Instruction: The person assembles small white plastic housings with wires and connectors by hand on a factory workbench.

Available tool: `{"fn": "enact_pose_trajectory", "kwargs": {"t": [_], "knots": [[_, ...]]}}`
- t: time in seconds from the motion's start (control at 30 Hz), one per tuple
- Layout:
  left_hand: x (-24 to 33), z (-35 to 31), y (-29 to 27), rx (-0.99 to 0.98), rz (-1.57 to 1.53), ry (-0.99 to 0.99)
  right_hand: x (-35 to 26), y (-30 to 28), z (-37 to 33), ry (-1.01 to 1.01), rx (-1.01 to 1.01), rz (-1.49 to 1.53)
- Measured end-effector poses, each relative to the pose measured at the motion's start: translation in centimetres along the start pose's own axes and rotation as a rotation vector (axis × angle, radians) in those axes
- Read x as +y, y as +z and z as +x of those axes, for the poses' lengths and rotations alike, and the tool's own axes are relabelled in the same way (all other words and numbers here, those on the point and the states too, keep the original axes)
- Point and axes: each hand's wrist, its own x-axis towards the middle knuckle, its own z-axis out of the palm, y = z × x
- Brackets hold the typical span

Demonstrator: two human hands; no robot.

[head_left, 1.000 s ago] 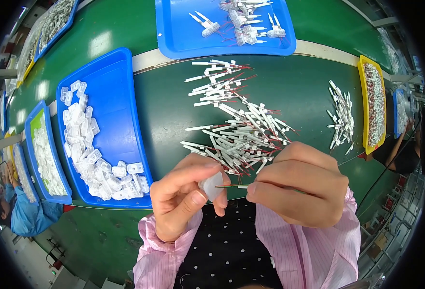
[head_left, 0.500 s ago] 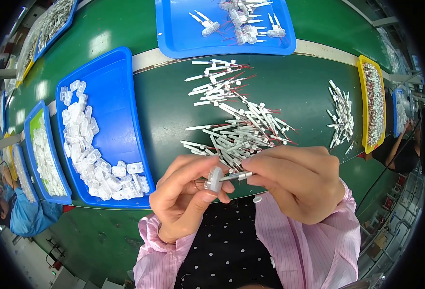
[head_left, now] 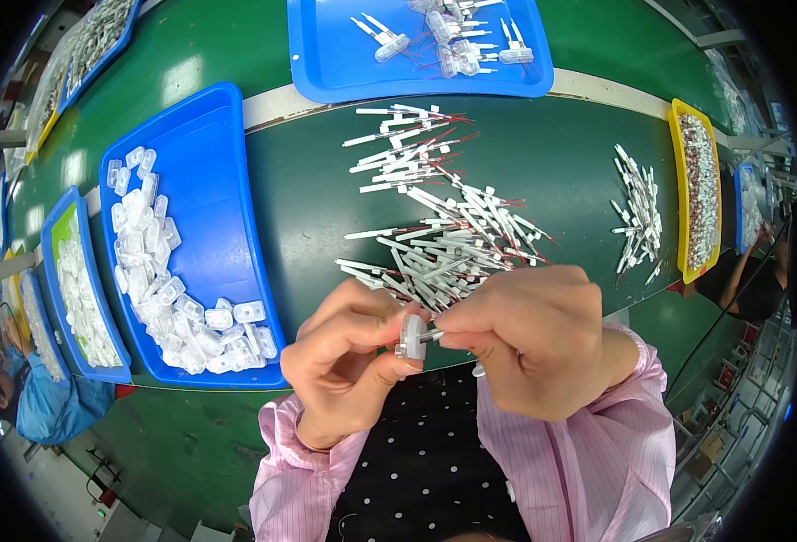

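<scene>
Pink, finely striped sleeves [head_left: 597,452] flank a black garment [head_left: 407,461] dotted with white.

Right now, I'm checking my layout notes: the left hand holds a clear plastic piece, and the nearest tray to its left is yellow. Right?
Not quite: in the head view, that tray is blue, not yellow. The left hand does hold a clear plastic piece.

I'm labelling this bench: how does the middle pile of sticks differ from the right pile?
The middle pile is larger and wider; the right pile is smaller. Red wires poke from the middle pile; none clearly show in the right pile. Both look mostly white and lie on the green table.
</scene>
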Motion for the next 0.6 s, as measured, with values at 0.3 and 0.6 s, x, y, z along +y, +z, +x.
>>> {"fn": "enact_pose_trajectory", "kwargs": {"t": [0.3, 0.6], "knots": [[-1.0, -0.2, 0.5, 0.079, 0.418, 0.280, 1.2, 2.6, -2.2, -0.177, 0.208, -0.205], [-1.7, -0.3, -0.8, 0.007, 0.352, 0.212, 2.2, 3.1, -2.2, -0.120, 0.168, -0.046]]}}
